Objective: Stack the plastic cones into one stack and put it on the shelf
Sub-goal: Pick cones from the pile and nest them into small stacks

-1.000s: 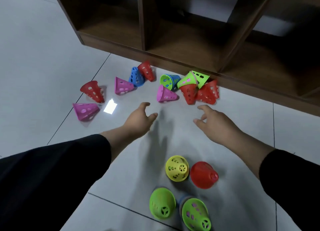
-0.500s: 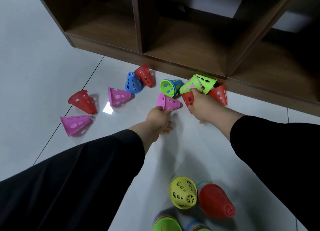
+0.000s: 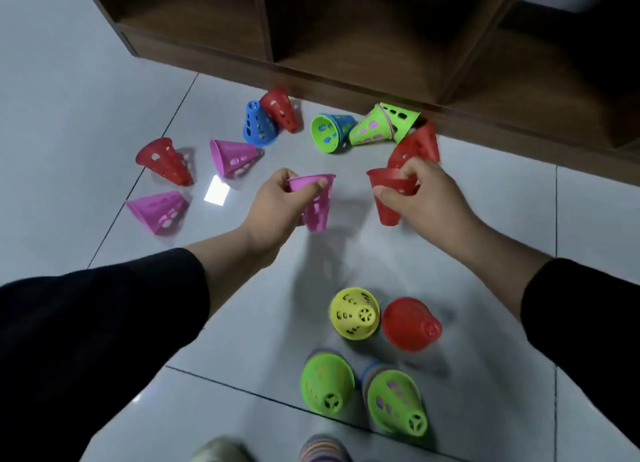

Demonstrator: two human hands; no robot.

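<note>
My left hand (image 3: 277, 205) grips a pink cone (image 3: 317, 202) by its rim, wide end up, above the floor. My right hand (image 3: 420, 198) holds a red cone (image 3: 386, 193) the same way. Loose cones lie on the floor beyond: two red (image 3: 164, 162) (image 3: 280, 108), two pink (image 3: 232, 157) (image 3: 159, 210), a blue one (image 3: 256, 124), a green-and-blue nested pair (image 3: 330, 132), a green pair (image 3: 382, 126), and a red one (image 3: 420, 145) behind my right hand. Near me stand upright stacks: yellow (image 3: 353, 312), red (image 3: 410, 323), green (image 3: 327, 387) and green (image 3: 396, 406). The brown shelf (image 3: 346, 77) runs along the back.
The floor is pale grey tile with dark joints; a bright reflection (image 3: 216, 193) lies near the pink cones. The shelf has open compartments split by upright dividers (image 3: 263, 15). More striped stacks (image 3: 323, 449) show at the bottom edge, blurred.
Both hands reached to the cones by the shelf, each took one and drew back toward me: left lifted the pink cone, right the red one. The view shifted back.
</note>
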